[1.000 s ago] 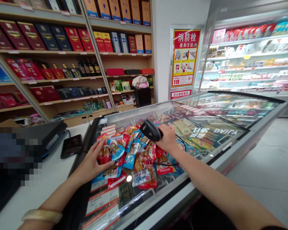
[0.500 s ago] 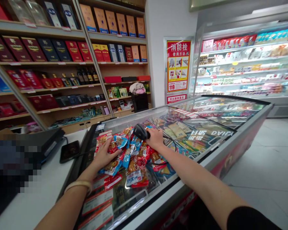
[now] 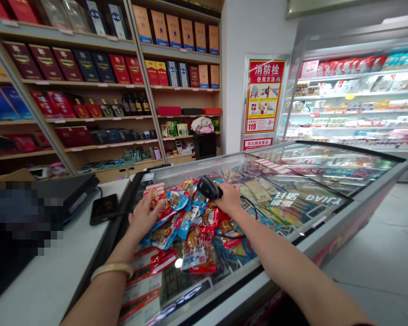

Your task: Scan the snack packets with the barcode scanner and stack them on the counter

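Note:
A pile of small red and blue snack packets (image 3: 187, 222) lies on the glass lid of a chest freezer (image 3: 236, 267). My right hand (image 3: 228, 198) is wrapped round the handle of a black barcode scanner (image 3: 208, 186), its head over the upper part of the pile. The scanner's cable curves down beside my wrist. At the pile's left edge, my left hand (image 3: 144, 217) rests with fingers apart. It touches the packets there, but I cannot make out a grip on any of them.
A white counter (image 3: 71, 253) with a black phone (image 3: 104, 208) stands at the left. Behind are shelves of boxed bottles (image 3: 66, 63). An open fridge (image 3: 357, 99) lines the back right, beyond the freezer. Tiled floor (image 3: 377, 253) shows at right.
The view has swung slightly left, so the scene sits further right. My left hand has drawn back a little towards the pile's left edge. My right hand still holds the scanner.

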`<state>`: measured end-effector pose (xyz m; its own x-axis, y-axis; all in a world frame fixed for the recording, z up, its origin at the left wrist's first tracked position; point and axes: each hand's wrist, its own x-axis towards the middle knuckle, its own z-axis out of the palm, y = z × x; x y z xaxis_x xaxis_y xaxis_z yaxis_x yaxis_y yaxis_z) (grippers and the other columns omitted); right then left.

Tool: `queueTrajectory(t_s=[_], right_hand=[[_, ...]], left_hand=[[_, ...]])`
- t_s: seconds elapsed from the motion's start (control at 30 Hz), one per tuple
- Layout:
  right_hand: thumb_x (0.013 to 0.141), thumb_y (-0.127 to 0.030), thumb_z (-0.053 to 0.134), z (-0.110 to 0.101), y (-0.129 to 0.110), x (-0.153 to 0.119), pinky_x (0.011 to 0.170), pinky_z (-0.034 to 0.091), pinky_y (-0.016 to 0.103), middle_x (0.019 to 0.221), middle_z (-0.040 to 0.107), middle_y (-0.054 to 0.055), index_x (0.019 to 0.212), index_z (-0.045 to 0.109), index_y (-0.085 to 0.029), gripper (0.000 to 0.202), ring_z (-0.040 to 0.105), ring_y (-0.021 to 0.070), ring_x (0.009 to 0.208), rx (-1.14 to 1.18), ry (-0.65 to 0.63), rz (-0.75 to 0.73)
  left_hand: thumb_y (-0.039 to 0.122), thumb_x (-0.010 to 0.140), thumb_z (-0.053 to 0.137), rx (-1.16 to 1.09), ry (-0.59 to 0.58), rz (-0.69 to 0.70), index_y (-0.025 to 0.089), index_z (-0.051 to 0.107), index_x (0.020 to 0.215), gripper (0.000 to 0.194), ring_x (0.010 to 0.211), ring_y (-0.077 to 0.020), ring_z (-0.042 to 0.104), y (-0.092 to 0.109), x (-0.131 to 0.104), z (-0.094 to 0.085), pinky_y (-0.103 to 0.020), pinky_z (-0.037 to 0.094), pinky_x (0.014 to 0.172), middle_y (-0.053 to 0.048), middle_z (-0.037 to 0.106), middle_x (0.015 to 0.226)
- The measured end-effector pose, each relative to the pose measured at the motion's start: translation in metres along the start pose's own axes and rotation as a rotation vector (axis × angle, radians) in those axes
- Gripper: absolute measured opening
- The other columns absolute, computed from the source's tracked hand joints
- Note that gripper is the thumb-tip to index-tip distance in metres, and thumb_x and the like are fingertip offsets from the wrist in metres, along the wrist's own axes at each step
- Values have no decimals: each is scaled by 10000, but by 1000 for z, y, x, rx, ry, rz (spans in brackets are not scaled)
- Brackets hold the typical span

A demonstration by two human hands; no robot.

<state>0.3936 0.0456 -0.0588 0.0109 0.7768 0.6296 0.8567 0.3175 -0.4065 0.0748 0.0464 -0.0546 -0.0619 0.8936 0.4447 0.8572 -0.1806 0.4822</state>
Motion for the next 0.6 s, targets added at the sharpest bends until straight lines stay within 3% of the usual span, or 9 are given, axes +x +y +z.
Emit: queueTrajectory(t_s=[0.1,0.2,0.27,0.4,0.5,0.6], right_hand=[[743,-264,712,-5,2,2,889,321,380,1059,754,86,1061,731,-222,321,652,268,1000,3,45,29],[729,-291,728,-11,3,3,877,336,371,1032,752,83,1010,733,-215,291,652,269,979,9,101,42],[726,-300,723,-14,3,3,867,346,367,994,748,80,976,730,-213,266,650,271,963,24,144,37],[728,-314,689,-17,1,3,859,367,364,964,741,81,949,717,-212,246,644,273,939,71,226,9],[718,-321,675,-18,-2,2,846,374,359,951,738,83,933,710,-209,245,642,272,921,111,264,-26],[700,-306,667,-21,-5,2,829,372,357,911,732,73,920,706,-208,244,645,267,895,132,272,-56]], left_hand=[[634,907,407,-118,140,-123,152,577,1379,695,1264,-364,576,7,-2,-17,-534,440,1062,-207,637,1329],[620,864,486,-165,211,-1,148,630,1294,655,1213,-322,607,24,-8,-26,-456,451,1070,-180,659,1275],[597,821,577,-142,170,147,185,638,1286,624,1230,-311,599,38,-14,-24,-440,432,1096,-152,656,1304],[472,773,671,19,-23,348,229,684,1232,520,1272,-349,580,63,-27,-7,-524,383,1138,-135,666,1334],[349,842,569,47,-62,380,229,731,1153,371,1234,-333,619,71,-32,3,-540,376,1145,-133,700,1292],[355,880,516,-80,-4,326,238,755,1085,336,1163,-315,663,70,-32,0,-502,425,1116,-108,744,1211]])
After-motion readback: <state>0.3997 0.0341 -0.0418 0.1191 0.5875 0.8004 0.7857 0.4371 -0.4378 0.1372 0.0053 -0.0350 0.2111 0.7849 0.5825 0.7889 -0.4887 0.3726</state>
